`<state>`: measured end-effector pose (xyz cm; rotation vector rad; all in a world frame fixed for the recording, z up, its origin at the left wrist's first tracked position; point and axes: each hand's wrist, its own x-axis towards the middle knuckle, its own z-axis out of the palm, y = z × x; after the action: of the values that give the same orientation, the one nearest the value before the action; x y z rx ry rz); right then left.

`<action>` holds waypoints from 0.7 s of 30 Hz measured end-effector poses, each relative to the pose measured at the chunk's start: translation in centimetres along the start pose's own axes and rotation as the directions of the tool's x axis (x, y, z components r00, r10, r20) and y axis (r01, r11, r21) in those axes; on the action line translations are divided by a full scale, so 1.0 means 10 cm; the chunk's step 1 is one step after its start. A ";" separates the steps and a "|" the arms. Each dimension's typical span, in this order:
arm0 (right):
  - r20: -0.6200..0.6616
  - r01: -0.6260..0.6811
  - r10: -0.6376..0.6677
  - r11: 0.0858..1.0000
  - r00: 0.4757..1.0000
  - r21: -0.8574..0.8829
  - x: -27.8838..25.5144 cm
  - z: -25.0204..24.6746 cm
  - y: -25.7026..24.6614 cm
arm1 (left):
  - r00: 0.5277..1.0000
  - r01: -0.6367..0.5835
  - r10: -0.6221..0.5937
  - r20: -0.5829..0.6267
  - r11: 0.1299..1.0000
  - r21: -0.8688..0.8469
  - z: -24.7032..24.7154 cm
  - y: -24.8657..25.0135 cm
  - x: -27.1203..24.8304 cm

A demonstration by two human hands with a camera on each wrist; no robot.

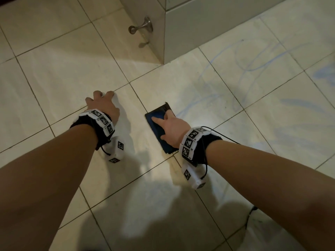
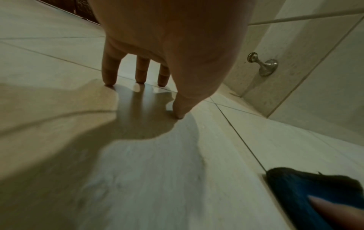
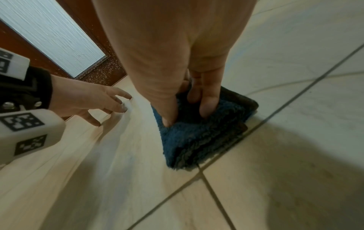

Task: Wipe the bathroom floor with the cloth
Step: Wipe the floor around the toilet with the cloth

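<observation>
Right hand (image 1: 173, 126) presses flat, fingers extended, on the folded dark-blue terry cloth (image 3: 199, 137), which lies on the glossy beige tiled floor (image 1: 226, 109) across a grout line. Left hand (image 1: 104, 105) grasps nothing, fingertips braced on tile. Risk: the thick pile snagging on grout, or the bracing hand slipping on slick glaze.

Pale tiled floor (image 1: 59, 69), dark grout lines. Folded blue cloth (image 1: 159, 127) laid flat on it; faint blue scribble marks (image 1: 253, 64) seen beyond the cloth.
</observation>
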<state>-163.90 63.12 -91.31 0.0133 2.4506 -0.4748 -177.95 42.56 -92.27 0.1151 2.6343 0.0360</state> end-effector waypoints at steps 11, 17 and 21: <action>-0.083 -0.027 0.027 1.000 0.996 0.008 -0.05 -0.01 0.32 | 1.000 0.013 -0.012 -0.027 0.999 0.032 0.05 -0.01 -0.03; -0.135 -0.229 0.235 0.971 0.962 0.064 -0.11 -0.48 1.06 | 1.000 -0.001 0.001 0.010 1.000 0.007 0.00 0.00 -0.03; -0.145 -0.309 0.319 0.947 0.936 0.091 -0.14 -0.56 1.19 | 1.000 0.014 -0.014 0.024 1.000 -0.005 -0.02 0.02 -0.01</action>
<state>-164.58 76.32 -90.36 0.4816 2.5209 -0.4245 -177.96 42.78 -91.99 0.0950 2.6112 0.0358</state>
